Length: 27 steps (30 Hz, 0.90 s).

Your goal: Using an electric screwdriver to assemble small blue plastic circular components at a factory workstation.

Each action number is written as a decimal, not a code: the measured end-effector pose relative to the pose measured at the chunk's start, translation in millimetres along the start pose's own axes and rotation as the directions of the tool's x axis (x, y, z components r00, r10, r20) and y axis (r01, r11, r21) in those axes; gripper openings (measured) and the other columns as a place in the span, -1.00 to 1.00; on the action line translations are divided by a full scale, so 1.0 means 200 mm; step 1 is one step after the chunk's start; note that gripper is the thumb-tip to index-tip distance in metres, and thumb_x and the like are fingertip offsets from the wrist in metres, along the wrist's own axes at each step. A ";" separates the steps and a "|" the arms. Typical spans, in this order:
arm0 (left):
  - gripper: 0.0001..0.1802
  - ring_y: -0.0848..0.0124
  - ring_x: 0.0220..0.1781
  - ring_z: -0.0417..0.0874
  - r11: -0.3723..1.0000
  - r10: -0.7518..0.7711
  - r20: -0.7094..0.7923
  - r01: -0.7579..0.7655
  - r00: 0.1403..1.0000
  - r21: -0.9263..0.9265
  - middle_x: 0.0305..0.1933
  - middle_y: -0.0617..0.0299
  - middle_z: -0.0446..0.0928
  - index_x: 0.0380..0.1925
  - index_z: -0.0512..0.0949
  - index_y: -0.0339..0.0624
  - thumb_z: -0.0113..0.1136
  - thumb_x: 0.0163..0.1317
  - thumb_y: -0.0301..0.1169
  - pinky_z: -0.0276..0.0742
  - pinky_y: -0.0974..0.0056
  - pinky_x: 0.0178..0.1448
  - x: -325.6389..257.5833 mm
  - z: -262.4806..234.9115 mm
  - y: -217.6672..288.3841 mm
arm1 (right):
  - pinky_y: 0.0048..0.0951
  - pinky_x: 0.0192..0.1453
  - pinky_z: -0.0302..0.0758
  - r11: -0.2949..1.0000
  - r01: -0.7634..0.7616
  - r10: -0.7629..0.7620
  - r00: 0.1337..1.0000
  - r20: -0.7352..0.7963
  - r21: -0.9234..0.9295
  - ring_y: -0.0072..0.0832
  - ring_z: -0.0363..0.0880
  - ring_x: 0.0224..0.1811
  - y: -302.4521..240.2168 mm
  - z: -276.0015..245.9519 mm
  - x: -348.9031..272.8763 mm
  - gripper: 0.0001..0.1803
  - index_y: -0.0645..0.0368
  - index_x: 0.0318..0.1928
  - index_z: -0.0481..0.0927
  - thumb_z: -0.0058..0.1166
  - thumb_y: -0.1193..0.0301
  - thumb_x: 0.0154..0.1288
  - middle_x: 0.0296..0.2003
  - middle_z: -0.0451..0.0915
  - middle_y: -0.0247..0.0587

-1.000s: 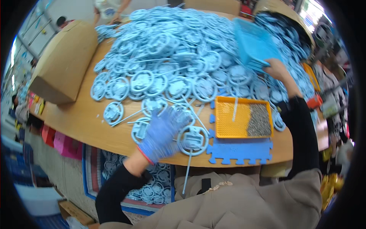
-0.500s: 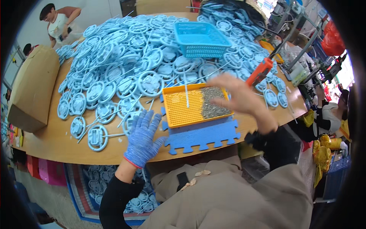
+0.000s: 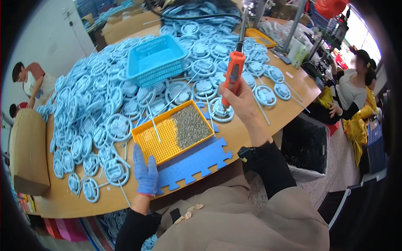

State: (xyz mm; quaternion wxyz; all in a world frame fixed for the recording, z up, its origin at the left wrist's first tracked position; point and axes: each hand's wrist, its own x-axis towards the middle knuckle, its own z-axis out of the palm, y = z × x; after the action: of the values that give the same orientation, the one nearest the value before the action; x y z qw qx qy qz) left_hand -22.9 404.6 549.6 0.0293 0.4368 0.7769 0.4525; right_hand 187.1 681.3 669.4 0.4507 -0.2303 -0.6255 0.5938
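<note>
My right hand (image 3: 243, 104), bare, is closed round the lower part of an orange electric screwdriver (image 3: 234, 71), which stands upright with its metal end at the top. My left hand (image 3: 146, 173), in a blue knitted glove, has its fingers stretched out at the near left corner of a yellow tray (image 3: 151, 140); whether it presses on the rim I cannot tell. Small metal screws (image 3: 190, 127) fill the tray's right part. Across the tray's left part lies the pale stem of a light blue wheel-shaped plastic part. Beneath the tray shows a blue foam mat (image 3: 192, 165).
A large heap of light blue wheel-shaped parts (image 3: 96, 104) covers much of the wooden table (image 3: 284, 113). On the heap sits a blue basket (image 3: 157, 58). A cardboard box (image 3: 27, 150) stands at the left edge. A black bin (image 3: 303, 144) is at right. Two people work nearby.
My right hand has gone from reaching over the tray to gripping the orange screwdriver. My left hand has come to the tray's corner. The whole view has turned to the right.
</note>
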 end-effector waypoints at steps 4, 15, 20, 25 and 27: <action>-0.31 -0.06 0.48 0.13 0.998 -0.033 -0.045 0.030 0.998 -0.047 0.43 -0.24 0.14 0.36 0.11 -0.45 0.02 0.26 -0.44 0.03 0.09 0.51 -0.02 0.16 0.10 | -0.61 -0.31 0.42 0.947 0.192 -0.243 0.953 -0.183 -0.257 -0.72 0.44 -0.38 -0.19 -0.24 -0.09 -0.63 0.21 0.01 0.46 0.24 0.45 0.21 -0.36 0.50 -0.44; -0.35 -0.04 0.44 0.20 0.991 0.130 -0.090 -0.128 0.987 0.036 0.41 -0.16 0.21 0.35 0.18 -0.35 0.04 0.26 -0.43 0.08 0.07 0.50 0.25 0.75 0.37 | -0.55 -0.17 0.49 0.986 0.068 -0.093 0.981 -0.172 -0.150 -0.61 0.53 -0.30 -0.35 -0.40 -0.52 -0.53 0.27 0.14 0.41 0.15 0.57 0.19 -0.28 0.54 -0.33; -0.31 -0.06 0.46 0.15 0.997 0.066 -0.028 -0.067 0.997 -0.041 0.41 -0.20 0.18 0.37 0.18 -0.30 0.08 0.23 -0.36 0.07 0.07 0.50 0.37 1.03 0.48 | -0.56 -0.20 0.50 0.998 -0.050 0.047 0.996 0.076 0.040 -0.64 0.50 -0.24 -0.25 -0.06 -0.52 -0.51 0.16 0.05 0.37 0.28 0.59 0.14 -0.23 0.50 -0.37; -0.36 0.10 0.40 0.31 0.959 -0.071 0.148 0.108 0.986 -0.262 0.41 -0.06 0.23 0.34 0.24 -0.23 0.12 0.30 -0.24 0.27 0.10 0.40 0.60 1.15 0.17 | -0.35 0.13 0.44 0.965 0.202 -0.160 0.959 0.235 -0.169 -0.39 0.54 0.01 -0.25 0.02 -0.45 -0.36 0.27 0.14 0.44 0.40 0.34 0.07 -0.07 0.58 -0.12; -0.38 0.14 0.38 0.35 0.856 -0.157 0.322 0.291 0.934 -0.427 0.40 -0.01 0.25 0.32 0.26 -0.21 0.11 0.33 -0.21 0.33 0.11 0.37 0.73 1.04 -0.06 | -0.33 0.24 0.40 0.818 0.333 -0.272 0.943 0.194 -0.469 -0.30 0.50 0.14 -0.24 -0.14 -0.34 -0.39 0.22 0.12 0.49 0.40 0.39 0.03 0.06 0.54 -0.14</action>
State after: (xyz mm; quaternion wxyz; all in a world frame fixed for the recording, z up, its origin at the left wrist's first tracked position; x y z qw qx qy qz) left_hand -29.0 645.6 468.9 0.2944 0.3811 0.6789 0.5543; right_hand 255.9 630.8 692.3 0.4270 -0.2001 -0.8108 0.3468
